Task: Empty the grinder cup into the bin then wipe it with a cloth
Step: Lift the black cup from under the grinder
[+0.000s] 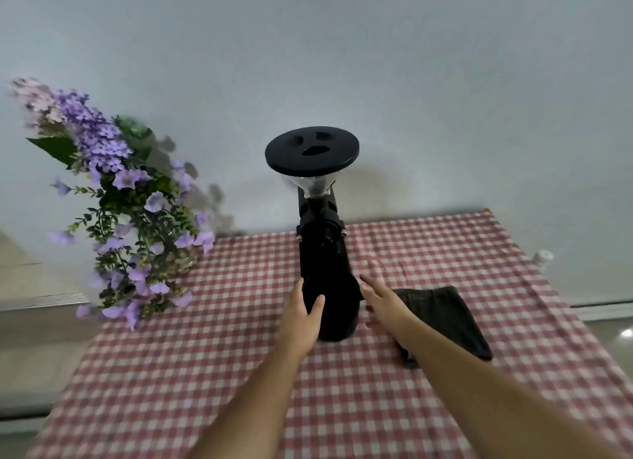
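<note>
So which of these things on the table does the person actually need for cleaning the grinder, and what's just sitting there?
Needed for the job:
- grinder, with its cup at the bottom
- dark cloth to its right
- left hand, touching the cup
- right hand, open beside it

Just sitting there:
- purple flowers
- checked tablecloth

No bin is in view.

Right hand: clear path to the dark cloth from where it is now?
Probably yes. The right hand is open, between the grinder and the dark cloth, whose near edge lies under the wrist. Nothing lies on the cloth.
</note>
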### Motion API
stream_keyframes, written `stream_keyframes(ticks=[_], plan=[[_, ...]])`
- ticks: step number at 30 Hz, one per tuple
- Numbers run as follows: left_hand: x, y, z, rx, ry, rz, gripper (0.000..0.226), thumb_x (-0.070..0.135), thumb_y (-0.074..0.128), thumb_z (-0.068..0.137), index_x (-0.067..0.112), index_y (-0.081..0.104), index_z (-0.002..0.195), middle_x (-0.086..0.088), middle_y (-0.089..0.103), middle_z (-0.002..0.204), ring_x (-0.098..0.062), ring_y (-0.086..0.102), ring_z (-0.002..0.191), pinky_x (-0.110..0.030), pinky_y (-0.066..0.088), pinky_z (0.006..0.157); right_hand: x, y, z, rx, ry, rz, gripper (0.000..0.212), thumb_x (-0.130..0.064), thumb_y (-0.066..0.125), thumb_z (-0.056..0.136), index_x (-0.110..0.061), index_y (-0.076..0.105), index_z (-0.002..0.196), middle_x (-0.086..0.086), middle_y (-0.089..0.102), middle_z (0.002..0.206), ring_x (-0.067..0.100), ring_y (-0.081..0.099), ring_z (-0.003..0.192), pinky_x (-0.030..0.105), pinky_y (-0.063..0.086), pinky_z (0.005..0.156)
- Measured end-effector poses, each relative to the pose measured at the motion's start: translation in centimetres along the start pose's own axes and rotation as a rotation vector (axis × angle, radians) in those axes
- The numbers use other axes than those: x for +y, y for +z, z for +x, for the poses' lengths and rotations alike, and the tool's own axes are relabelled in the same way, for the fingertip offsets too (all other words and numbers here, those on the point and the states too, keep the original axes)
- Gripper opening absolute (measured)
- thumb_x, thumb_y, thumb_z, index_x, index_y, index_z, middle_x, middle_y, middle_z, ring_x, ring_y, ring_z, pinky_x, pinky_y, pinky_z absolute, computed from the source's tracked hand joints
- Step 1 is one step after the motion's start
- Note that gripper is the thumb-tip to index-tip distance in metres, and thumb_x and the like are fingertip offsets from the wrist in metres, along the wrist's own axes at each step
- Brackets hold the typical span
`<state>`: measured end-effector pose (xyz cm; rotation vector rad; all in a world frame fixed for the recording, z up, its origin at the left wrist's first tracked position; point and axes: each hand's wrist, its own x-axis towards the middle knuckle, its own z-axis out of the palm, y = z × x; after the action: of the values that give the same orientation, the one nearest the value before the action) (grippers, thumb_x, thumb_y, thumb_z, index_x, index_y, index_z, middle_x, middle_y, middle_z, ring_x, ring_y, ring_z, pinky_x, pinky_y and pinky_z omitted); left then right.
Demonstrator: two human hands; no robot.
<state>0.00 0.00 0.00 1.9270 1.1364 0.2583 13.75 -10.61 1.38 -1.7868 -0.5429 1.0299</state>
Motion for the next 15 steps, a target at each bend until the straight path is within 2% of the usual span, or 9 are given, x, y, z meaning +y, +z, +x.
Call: stream_keyframes(ticks=[2, 5, 8, 15], plan=[[-0.3, 0.0, 0.1, 0.004, -0.041, -0.115, 0.064, 0.047, 0.044, 0.1, 0.025, 0.022, 0.156, -0.002, 0.026, 0.161, -0.023, 0.029, 0.146, -0.044, 0.03, 0.117, -0.1, 0.7, 0.3, -0.006, 0.011, 0.093, 0.047, -0.033, 0.042, 0.098, -0.027, 0.032, 0.144, 0.002, 0.039, 0.148, 0.024, 0.042, 0.132, 0.04, 0.048, 0.098], [-0.6, -0.1, 0.0, -0.041, -0.12, -0.237, 0.061, 0.045, 0.041, 0.102, 0.028, 0.019, 0.156, -0.003, 0.025, 0.162, -0.025, 0.028, 0.146, -0.043, 0.029, 0.117, 1.0, 1.5, 1.2, -0.014, -0.022, 0.076, 0.046, -0.03, 0.044, 0.097, -0.028, 0.034, 0.142, 0.004, 0.042, 0.146, 0.022, 0.044, 0.132, 0.045, 0.042, 0.107], [-0.8, -0.2, 0.0, -0.043, -0.132, -0.322, 0.053, 0.039, 0.038, 0.105, 0.031, 0.022, 0.155, -0.002, 0.031, 0.159, -0.024, 0.034, 0.143, -0.04, 0.032, 0.113, 1.6, 1.7, 1.7, -0.005, -0.032, 0.035, 0.043, -0.026, 0.039, 0.099, -0.032, 0.033, 0.141, 0.001, 0.045, 0.144, 0.021, 0.045, 0.13, 0.046, 0.044, 0.105], [-1.3, -0.3, 0.2, -0.037, -0.11, -0.334, 0.049, 0.032, 0.041, 0.105, 0.036, 0.028, 0.153, -0.001, 0.035, 0.158, -0.025, 0.037, 0.142, -0.043, 0.037, 0.113, 1.7, 1.9, 2.1, 0.022, -0.026, -0.026, 0.043, -0.024, 0.038, 0.099, -0.033, 0.032, 0.14, 0.001, 0.049, 0.14, 0.021, 0.052, 0.122, 0.045, 0.051, 0.096]])
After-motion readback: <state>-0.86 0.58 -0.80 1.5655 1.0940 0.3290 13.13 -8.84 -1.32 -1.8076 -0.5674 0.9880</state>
